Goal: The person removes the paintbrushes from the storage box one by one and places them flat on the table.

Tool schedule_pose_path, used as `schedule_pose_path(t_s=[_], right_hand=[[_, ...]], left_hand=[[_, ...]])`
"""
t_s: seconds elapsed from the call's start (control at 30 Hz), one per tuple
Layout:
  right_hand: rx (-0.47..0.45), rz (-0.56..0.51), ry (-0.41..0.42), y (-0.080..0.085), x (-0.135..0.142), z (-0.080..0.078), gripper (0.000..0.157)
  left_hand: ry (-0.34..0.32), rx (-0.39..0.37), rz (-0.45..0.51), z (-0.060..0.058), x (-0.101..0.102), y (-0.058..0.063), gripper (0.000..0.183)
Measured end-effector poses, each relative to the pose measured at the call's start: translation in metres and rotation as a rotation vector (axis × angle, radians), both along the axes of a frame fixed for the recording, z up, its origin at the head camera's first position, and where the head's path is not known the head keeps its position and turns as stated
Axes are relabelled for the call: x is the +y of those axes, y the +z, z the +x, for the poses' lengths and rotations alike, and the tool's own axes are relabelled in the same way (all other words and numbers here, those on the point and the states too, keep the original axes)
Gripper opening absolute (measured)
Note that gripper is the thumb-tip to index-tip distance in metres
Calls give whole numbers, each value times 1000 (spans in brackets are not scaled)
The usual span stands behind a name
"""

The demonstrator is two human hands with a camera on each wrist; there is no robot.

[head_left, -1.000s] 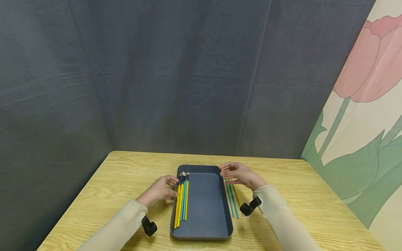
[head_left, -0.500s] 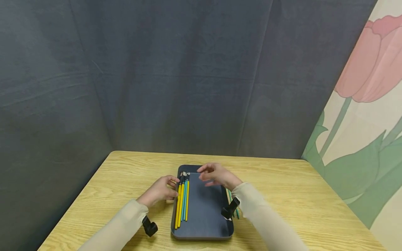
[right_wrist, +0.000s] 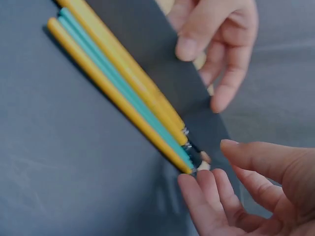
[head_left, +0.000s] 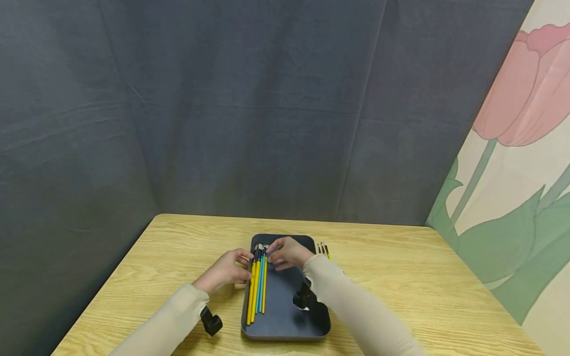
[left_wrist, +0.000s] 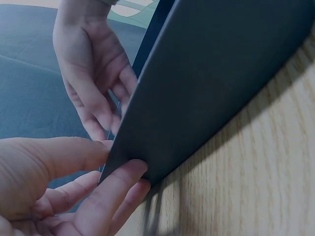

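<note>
A dark grey rectangular tray (head_left: 285, 291) lies on the table. Along its left side several paintbrushes (head_left: 257, 291) with yellow and teal handles rest side by side, bristle ends away from me. My left hand (head_left: 226, 271) grips the tray's left rim, thumb at the edge and fingers against the outer wall, as the left wrist view shows. Over the far part of the tray, my right hand (head_left: 288, 253) is at the brush heads. In the right wrist view its fingertips (right_wrist: 189, 184) are right at the ferrule of the outermost yellow brush (right_wrist: 118, 98), the thumb held apart from them.
Several more brushes (head_left: 324, 248) lie on the wooden table (head_left: 387, 267) just right of the tray, partly hidden by the right sleeve. A dark cloth (head_left: 249, 123) hangs behind the table. A tulip-patterned panel (head_left: 512, 173) stands at the right.
My right hand has moved left from beside the tray's right rim, across the tray, to the heads of the brushes inside. The left hand, tray and brushes have stayed put.
</note>
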State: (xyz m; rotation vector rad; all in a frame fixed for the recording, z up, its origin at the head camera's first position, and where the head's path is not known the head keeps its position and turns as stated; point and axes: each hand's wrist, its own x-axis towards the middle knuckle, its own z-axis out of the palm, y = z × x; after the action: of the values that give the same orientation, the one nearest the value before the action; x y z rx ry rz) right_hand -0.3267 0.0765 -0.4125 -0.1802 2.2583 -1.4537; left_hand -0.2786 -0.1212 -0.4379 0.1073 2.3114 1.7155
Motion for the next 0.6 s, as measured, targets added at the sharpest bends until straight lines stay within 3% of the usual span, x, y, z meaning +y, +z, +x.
schedule_pose_path(t_s=[0.2, 0.6], right_hand=[[-22, 68, -39, -12, -9, -5, 23], [11, 30, -68, -24, -15, -7, 25]], left_hand=[[-5, -3, -11, 1, 1, 0, 51], [-4, 2, -13, 1, 1, 4, 51]])
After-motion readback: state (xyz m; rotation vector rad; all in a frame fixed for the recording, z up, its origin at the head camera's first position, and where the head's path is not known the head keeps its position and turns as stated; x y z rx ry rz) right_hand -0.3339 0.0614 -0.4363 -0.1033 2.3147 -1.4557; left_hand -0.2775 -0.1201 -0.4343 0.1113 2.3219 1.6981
